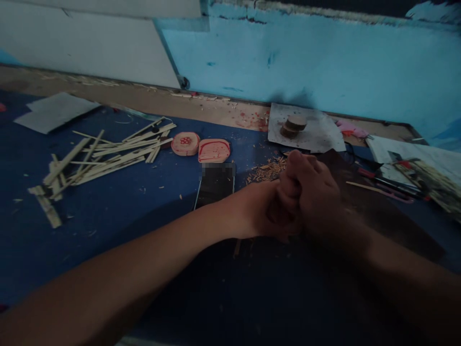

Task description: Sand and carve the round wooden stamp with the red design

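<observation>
My left hand (264, 204) and my right hand (317, 187) are pressed together over the blue table surface, fingers curled. Whatever lies between them is hidden by the fingers and the dim light. Wood shavings (268, 169) are scattered just beyond the hands. Left of them, partly behind my left forearm, lies a phone (216, 185) with a dark screen. Two pale wooden pieces sit past the phone: a round one (185, 143) with a red flower-like mark and a squarish one (213, 151) with red lines.
Thin wooden strips (118, 156) lie piled on the left. Two dark round blocks (293, 126) rest on a paper sheet (326, 137) near the blue wall (306, 57). A dark brown sheet (389, 216) extends under my right arm, with a pink-handled tool (396, 196) by it.
</observation>
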Demonstrator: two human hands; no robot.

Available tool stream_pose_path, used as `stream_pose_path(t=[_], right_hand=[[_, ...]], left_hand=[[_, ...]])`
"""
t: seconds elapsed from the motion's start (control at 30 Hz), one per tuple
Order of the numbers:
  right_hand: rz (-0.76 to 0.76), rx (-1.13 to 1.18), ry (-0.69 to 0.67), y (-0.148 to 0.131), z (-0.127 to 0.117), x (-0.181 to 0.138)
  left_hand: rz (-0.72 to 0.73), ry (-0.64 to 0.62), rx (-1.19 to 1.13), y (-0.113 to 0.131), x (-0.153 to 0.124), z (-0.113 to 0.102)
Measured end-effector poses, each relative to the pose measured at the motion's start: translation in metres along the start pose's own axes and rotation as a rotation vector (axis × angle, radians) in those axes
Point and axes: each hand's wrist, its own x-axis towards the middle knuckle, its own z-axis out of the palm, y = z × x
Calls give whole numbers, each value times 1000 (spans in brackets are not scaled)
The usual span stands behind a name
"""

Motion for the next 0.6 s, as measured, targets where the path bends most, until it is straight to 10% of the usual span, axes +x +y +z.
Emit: stream_pose_path(t=[0.4,0.6], right_hand=[[249,216,32,-9,-14,11],[82,162,84,-17,-15,3]], left_hand=[[56,-13,-31,5,-2,1],[18,59,208,11,-4,-3]])
